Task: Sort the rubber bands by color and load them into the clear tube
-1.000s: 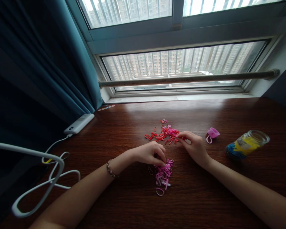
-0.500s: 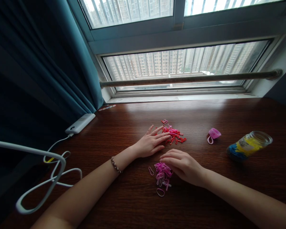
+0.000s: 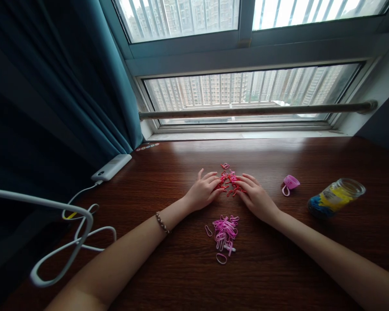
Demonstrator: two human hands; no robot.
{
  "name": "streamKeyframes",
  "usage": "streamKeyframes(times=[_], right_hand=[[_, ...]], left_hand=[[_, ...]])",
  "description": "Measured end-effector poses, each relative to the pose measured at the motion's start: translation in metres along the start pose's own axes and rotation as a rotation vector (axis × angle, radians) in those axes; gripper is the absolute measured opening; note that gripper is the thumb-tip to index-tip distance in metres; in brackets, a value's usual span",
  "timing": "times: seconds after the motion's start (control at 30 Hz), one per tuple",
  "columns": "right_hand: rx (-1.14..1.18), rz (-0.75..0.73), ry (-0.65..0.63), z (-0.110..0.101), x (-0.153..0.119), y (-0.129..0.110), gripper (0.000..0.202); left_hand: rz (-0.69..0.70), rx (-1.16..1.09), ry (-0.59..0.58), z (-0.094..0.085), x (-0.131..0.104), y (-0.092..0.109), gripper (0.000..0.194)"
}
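A brown counter [image 3: 168, 172] runs beneath a barred window [image 3: 194, 88]. Left hand [image 3: 205, 190] and right hand [image 3: 257, 196], fingers parted, touch opposite sides of the red-and-pink clip pile [image 3: 232, 177] between them, neither clearly nearer; the pink clip pile [image 3: 226, 231] lies apart, toward the wearer.

Pink clips [image 3: 226, 231] (red clips [image 3: 231, 193] too)

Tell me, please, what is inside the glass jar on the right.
Inside the glass jar, blue pieces lie at the bottom, with yellow pieces above. A pale label-like patch covers some contents; what lies behind it is hidden.
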State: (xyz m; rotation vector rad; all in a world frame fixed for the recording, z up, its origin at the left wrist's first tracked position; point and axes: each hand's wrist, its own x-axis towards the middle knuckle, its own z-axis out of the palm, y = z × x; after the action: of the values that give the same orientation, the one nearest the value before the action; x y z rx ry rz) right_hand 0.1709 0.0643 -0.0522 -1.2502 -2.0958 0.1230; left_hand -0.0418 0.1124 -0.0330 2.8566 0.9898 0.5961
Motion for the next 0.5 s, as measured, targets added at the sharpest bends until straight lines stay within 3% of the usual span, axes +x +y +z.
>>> streamKeyframes(times=[0.27,0.5], right_hand=[[-0.125,0.022,-0.062,0.011,-0.002,0.012,0.035],[0.046,0.068,0.1,0.004,-0.001,0.006,0.03]], left_hand=[[-0.186,0.088,0.207,0.004,-0.001,-0.008,0.03],[-0.318,-0.05,0.335,0.008,0.001,-0.021,0.02]])
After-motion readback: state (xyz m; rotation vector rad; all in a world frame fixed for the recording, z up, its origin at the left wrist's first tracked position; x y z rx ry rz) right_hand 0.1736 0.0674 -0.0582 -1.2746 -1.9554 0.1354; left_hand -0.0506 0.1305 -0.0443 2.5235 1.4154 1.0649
